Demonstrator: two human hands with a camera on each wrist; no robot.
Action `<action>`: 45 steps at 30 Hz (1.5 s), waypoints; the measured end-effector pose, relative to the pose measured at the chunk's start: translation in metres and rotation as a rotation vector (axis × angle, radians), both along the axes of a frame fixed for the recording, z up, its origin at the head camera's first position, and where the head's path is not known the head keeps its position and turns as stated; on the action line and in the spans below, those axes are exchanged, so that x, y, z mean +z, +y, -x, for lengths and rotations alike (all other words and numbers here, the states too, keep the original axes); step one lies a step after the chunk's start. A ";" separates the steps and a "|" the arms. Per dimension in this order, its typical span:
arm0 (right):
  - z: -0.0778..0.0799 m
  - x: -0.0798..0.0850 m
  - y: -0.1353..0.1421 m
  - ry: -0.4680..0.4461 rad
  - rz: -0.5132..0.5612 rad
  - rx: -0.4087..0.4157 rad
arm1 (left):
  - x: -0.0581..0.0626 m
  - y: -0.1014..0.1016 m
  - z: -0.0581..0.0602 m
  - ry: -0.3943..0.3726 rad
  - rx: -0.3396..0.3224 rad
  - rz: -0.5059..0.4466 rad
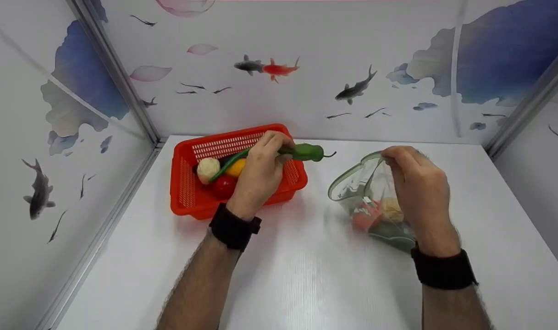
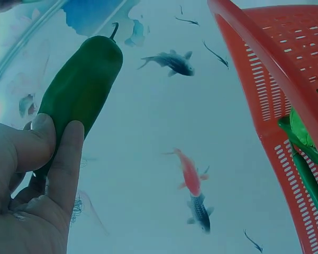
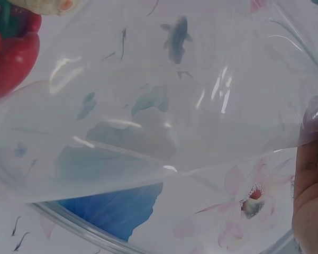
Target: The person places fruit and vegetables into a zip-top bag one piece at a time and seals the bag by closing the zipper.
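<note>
In the head view my left hand (image 1: 260, 172) is above the right part of a red plastic basket (image 1: 182, 201). Its thumb and fingers pinch a plump green pepper (image 1: 307, 152) by one end, the stem pointing right; the left wrist view shows this pepper (image 2: 84, 79) whole above the fingertips. On the right, my right hand (image 1: 421, 192) pinches the rim of a clear bag (image 1: 352, 195) with a green edge, and its mouth gapes to the left. Inside the bag are a red bell pepper (image 3: 13, 63), a yellowish piece (image 1: 391, 209) and something dark green at the bottom.
The basket holds a whitish cauliflower-like piece (image 1: 208, 169), a red round vegetable (image 1: 224, 186), a yellow one (image 1: 235, 168) and a long thin green pepper (image 1: 226, 166). Printed panels (image 1: 315, 105) enclose the white table (image 1: 297, 275) at the back and sides.
</note>
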State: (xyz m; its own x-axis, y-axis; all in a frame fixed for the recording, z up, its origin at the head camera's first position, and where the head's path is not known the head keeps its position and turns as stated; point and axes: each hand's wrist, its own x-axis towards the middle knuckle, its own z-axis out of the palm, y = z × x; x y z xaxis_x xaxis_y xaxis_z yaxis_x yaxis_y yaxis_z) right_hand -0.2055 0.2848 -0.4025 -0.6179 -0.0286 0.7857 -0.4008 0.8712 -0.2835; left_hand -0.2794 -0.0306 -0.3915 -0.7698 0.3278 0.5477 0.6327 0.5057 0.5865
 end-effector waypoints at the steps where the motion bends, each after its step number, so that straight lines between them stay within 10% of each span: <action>1: 0.000 0.000 0.000 -0.001 0.000 -0.001 | 0.000 0.001 -0.001 -0.002 -0.010 -0.001; 20: -0.002 0.001 0.000 0.019 0.022 -0.026 | -0.003 0.031 -0.014 -0.023 -0.215 0.084; 45: -0.003 0.001 0.003 -0.001 0.025 -0.023 | 0.011 0.037 -0.029 0.027 -0.302 0.071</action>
State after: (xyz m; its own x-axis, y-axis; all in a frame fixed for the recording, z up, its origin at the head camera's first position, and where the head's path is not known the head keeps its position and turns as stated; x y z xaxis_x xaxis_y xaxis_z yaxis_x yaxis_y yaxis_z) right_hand -0.2028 0.2882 -0.4012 -0.6193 0.0050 0.7852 -0.3804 0.8729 -0.3056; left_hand -0.2499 0.0068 -0.3803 -0.6175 0.5771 0.5344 0.7752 0.3317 0.5376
